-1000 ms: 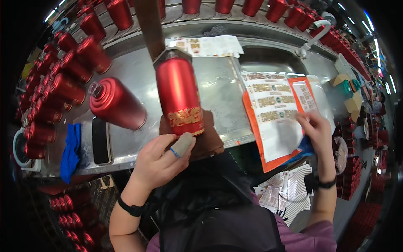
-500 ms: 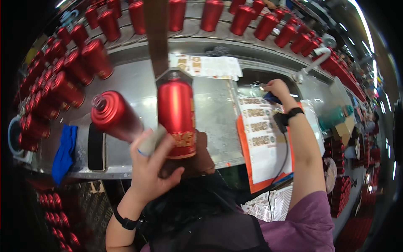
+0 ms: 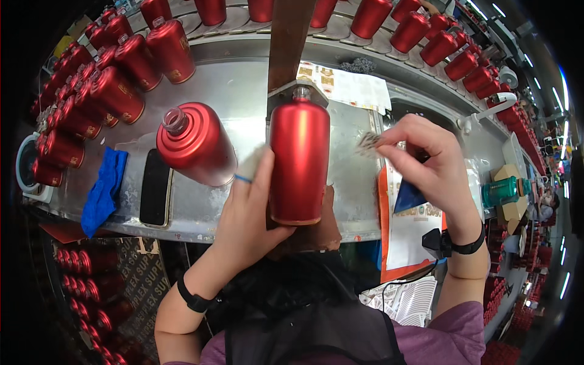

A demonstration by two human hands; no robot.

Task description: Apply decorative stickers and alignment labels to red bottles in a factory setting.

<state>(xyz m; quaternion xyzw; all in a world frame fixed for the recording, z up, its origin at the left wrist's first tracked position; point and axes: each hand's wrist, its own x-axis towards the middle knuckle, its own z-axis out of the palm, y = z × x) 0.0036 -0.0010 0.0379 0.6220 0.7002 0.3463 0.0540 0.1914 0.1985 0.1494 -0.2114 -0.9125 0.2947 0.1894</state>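
A shiny red bottle (image 3: 299, 161) with a clear glass neck lies propped in front of me, its neck against a dark bracket (image 3: 307, 88) and its base toward me. My left hand (image 3: 243, 213) grips it, fingers along the left side and thumb at the base; one finger wears a pale cover with a blue band. To the right, my right hand (image 3: 429, 158) pinches a small printed decal (image 3: 369, 142) between thumb and forefinger. A blue flat scraper-like piece (image 3: 409, 198) juts out beneath that hand. A second red bottle (image 3: 198, 146) stands upright left of the propped one.
A blue cloth (image 3: 104, 188) and a black phone (image 3: 156, 188) lie at left. Many red bottles (image 3: 118, 91) crowd the left and back. Printed sheets (image 3: 413, 240) on an orange folder lie right, near a sink tap (image 3: 486, 112). A brown post (image 3: 289, 42) rises behind the bracket.
My right hand has come up and left from the sheets by the sink, with the decal in its fingers. The propped bottle has turned, hiding its gold print. My view has shifted left.
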